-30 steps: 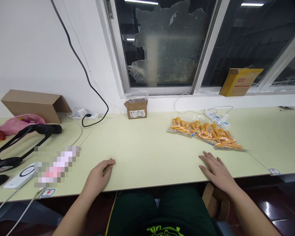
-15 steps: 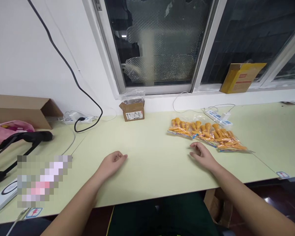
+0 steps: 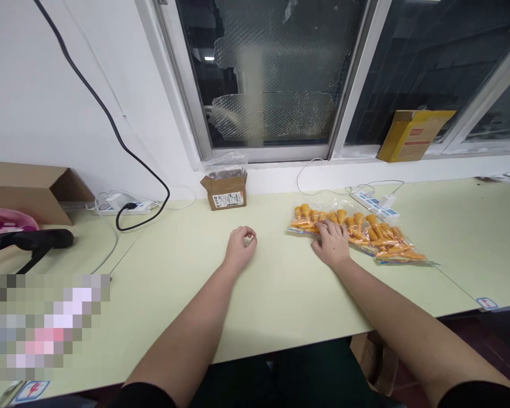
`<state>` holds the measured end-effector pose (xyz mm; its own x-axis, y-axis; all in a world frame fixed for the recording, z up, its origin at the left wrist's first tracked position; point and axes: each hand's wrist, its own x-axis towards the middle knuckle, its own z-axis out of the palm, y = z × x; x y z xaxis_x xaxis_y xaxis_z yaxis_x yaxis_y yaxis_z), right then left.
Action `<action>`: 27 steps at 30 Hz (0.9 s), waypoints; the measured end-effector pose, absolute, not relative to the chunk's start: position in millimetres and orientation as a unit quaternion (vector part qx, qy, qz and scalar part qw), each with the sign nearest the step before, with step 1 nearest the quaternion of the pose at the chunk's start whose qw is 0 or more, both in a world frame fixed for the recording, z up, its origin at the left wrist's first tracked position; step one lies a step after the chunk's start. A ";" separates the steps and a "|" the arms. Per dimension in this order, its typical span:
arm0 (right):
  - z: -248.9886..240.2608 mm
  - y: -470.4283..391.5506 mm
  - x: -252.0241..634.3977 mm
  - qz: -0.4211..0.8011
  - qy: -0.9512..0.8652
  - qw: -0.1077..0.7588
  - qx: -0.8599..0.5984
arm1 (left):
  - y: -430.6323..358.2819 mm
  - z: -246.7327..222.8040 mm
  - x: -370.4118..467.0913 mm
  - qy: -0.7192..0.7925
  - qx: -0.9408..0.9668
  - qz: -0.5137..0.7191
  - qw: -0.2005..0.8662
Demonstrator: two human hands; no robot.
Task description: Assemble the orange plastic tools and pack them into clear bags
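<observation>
My right hand (image 3: 334, 245) reaches onto the left part of a row of clear plastic bags (image 3: 385, 237) lying on the table. Its fingers are spread and the fingertips rest on or just over one bag; I cannot tell how firmly they touch. Inside the bags are several orange pieces with flared, knobbed ends and tapering bodies. Colourful printed strips show along the near edges of the bags. My left hand (image 3: 239, 249) is over the bare tabletop to the left of the bags. Its fingers curl loosely, a gap shows between thumb and forefinger, and nothing is in it.
A small cardboard box (image 3: 227, 194) stands by the wall under the window. Power strips (image 3: 376, 203) with cables lie behind the bags and at the left. Far left are a larger cardboard box (image 3: 21, 190), a black strap-like frame (image 3: 46, 241) and a pink item (image 3: 8, 222).
My right hand has moved forward and slightly left onto the bags, its fingers spreading. My left hand has moved right and forward over the table. The view has shifted slightly.
</observation>
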<state>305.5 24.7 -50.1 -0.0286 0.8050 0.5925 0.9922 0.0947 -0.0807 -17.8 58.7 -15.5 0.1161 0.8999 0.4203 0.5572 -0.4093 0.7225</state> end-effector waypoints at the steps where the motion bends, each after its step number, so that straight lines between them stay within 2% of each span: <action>1: -50.8 29.1 304.9 -0.177 -0.691 0.255 -0.653 | 60.6 -24.6 -18.4 0.502 0.723 0.422 0.217; 5: -51.6 43.5 299.1 -0.159 -0.660 0.240 -0.694 | 65.2 -39.0 -23.4 0.479 0.669 0.445 0.354; 9: -48.2 59.7 285.0 -0.139 -0.646 0.209 -0.721 | 68.9 -30.5 -25.9 0.387 0.466 0.528 0.595; 12: -45.1 73.4 270.2 -0.101 -0.654 0.191 -0.725 | 70.6 -25.1 -28.5 0.340 0.341 0.530 0.698; 16: -44.4 86.6 252.0 -0.050 -0.656 0.213 -0.722 | 70.2 -26.2 -34.0 0.375 0.347 0.487 0.708; 21: -42.9 85.4 252.9 0.019 -0.710 0.311 -0.632 | 66.8 -26.9 -38.8 0.388 0.404 0.435 0.706; 27: -32.6 71.9 277.9 0.128 -0.731 0.412 -0.529 | 68.1 -26.7 -41.8 0.351 0.362 0.463 0.729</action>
